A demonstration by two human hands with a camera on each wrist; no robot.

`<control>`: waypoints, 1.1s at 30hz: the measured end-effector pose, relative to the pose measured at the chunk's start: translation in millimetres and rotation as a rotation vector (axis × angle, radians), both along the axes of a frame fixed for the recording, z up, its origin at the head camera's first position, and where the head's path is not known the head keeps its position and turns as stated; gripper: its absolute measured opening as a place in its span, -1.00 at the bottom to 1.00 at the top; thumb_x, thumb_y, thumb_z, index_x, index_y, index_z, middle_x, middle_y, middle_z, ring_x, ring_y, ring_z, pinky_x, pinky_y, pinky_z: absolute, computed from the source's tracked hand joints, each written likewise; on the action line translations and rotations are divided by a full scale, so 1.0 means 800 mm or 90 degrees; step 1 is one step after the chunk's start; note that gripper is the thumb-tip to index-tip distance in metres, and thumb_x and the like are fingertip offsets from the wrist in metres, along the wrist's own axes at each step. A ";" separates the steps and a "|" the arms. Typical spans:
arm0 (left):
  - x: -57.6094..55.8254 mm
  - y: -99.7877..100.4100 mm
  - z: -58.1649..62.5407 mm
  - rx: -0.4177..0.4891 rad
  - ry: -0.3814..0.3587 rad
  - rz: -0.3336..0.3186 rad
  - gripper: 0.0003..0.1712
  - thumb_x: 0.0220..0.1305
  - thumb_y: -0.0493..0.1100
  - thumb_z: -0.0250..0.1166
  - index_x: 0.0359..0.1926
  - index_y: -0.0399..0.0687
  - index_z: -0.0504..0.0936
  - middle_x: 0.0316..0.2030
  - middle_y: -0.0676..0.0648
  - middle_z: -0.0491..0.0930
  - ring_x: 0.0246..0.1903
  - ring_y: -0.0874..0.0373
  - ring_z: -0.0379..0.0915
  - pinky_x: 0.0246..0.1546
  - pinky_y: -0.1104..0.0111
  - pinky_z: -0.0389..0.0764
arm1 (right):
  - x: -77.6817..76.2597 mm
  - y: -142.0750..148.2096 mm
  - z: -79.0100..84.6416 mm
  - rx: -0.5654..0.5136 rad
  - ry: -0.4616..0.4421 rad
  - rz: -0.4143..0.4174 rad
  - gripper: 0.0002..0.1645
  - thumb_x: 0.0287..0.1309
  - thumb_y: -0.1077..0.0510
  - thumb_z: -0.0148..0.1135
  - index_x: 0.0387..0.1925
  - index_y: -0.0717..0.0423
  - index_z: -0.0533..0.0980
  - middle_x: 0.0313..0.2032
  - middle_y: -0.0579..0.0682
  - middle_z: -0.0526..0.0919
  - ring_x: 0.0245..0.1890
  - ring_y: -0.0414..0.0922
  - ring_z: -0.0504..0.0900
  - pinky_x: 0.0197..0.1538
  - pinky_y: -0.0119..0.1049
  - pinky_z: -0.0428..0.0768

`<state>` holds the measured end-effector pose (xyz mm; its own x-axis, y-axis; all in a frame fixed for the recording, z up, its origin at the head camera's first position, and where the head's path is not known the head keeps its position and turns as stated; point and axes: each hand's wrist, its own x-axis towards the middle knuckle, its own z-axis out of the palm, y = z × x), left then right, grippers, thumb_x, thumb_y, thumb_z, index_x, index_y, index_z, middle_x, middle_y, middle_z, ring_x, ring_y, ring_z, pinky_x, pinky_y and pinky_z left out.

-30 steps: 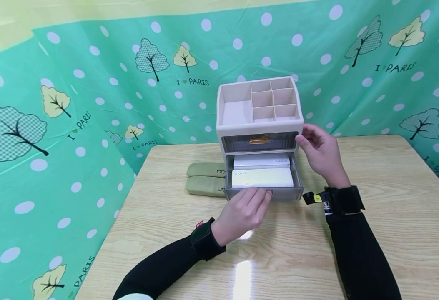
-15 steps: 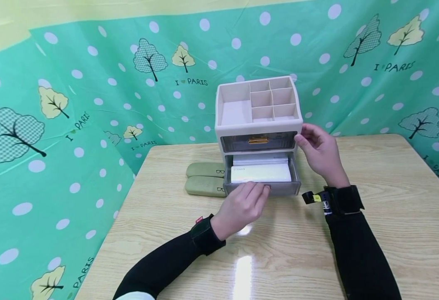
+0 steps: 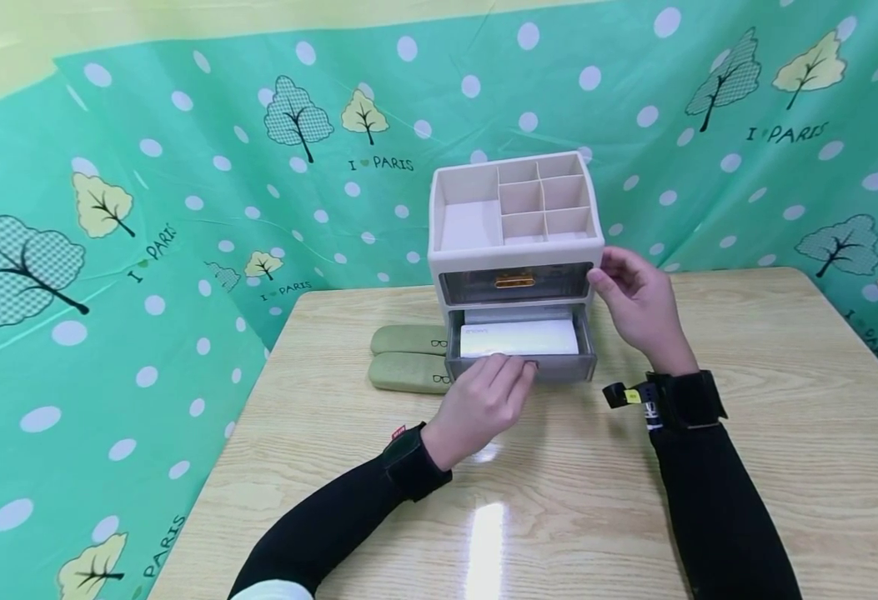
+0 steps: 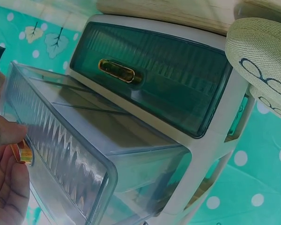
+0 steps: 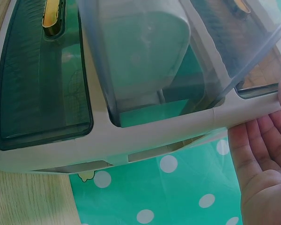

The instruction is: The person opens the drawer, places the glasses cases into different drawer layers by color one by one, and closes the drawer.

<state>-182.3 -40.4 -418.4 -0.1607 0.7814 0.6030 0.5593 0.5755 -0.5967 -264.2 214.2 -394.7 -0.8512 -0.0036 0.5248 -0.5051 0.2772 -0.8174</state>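
Note:
A white desk organizer (image 3: 446,260) with drawers stands on the table. Its grey see-through middle drawer (image 3: 566,369) is partly pulled out, and white boxes (image 3: 521,338) with small print lie inside. At the drawer's front, my left hand (image 3: 484,408) pinches the gold handle (image 4: 22,153) between thumb and fingers. My right hand (image 3: 639,310) holds the organizer's right side near the top drawer (image 3: 476,287), thumb at the front edge and fingers along the side wall. The bottom drawer (image 4: 154,84) is closed in the left wrist view.
Two green glasses cases (image 3: 407,372) lie against the organizer's left side. Divided compartments (image 3: 524,198) form its top. The wooden table (image 3: 596,500) reaches back to a green dotted cloth (image 3: 378,75).
The middle drawer has slid part of the way inward, with my left hand moving forward on its handle. Less of the rear white box shows. My right hand stays at the organizer's side.

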 end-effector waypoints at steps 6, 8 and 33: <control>-0.006 0.001 -0.002 0.001 -0.020 0.010 -0.69 0.49 -0.42 0.05 -0.08 -0.24 0.75 -0.21 -0.09 0.71 -0.26 0.10 0.61 -0.18 0.40 0.71 | 0.000 -0.001 0.003 -0.009 0.001 0.003 -0.57 0.45 0.15 0.24 0.22 0.30 0.52 -0.02 0.23 0.64 -0.09 -0.21 0.61 -0.04 -0.55 0.58; -0.009 0.001 -0.003 0.002 -0.028 0.013 -0.68 0.49 -0.42 0.05 -0.08 -0.23 0.75 -0.20 -0.09 0.71 -0.25 0.10 0.61 -0.18 0.39 0.71 | 0.000 -0.001 0.003 -0.010 0.001 0.004 -0.58 0.44 0.17 0.24 0.22 0.30 0.52 -0.02 0.24 0.64 -0.10 -0.22 0.61 -0.05 -0.56 0.58; -0.033 0.004 0.001 0.006 -0.049 0.027 -0.68 0.47 -0.42 0.03 -0.06 -0.26 0.73 -0.19 -0.10 0.68 -0.26 0.09 0.57 -0.17 0.39 0.69 | -0.001 0.000 0.002 -0.013 -0.006 0.002 -0.58 0.44 0.15 0.26 0.20 0.30 0.54 -0.11 0.00 0.64 -0.13 -0.18 0.61 -0.08 -0.55 0.60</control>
<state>-208.8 -36.8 -417.3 -0.2402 0.7667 0.5954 0.5778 0.6058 -0.5470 -265.1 214.0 -393.0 -0.8559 0.0043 0.5171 -0.4985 0.2590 -0.8273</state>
